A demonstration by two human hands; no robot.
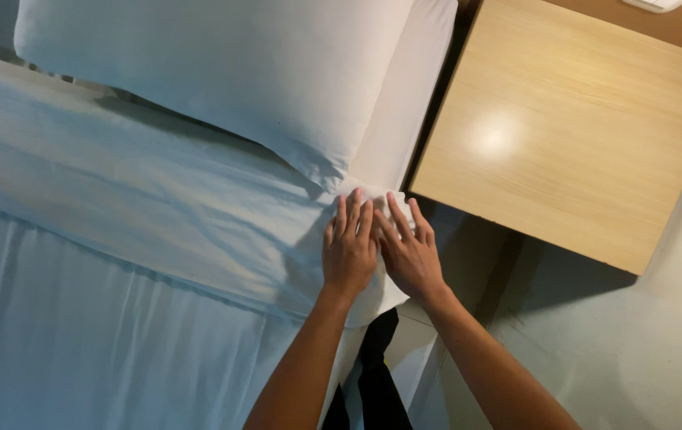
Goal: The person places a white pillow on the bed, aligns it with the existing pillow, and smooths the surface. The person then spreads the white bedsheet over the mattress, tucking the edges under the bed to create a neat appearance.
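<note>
My left hand (349, 248) and my right hand (409, 253) lie flat side by side, palms down, on the folded edge of a white sheet (158, 199) at the bed's side edge. The fingers are stretched out and point toward the head of the bed, just short of the corner of a white pillow (222, 64). Neither hand grips anything. The sheet's folded band runs across the bed from under my hands to the left.
A light wooden bedside table (572, 127) stands close to the right of the bed, with a narrow dark gap between them. Pale floor (635, 350) lies at the lower right. My dark trouser leg (377, 374) shows below the bed edge.
</note>
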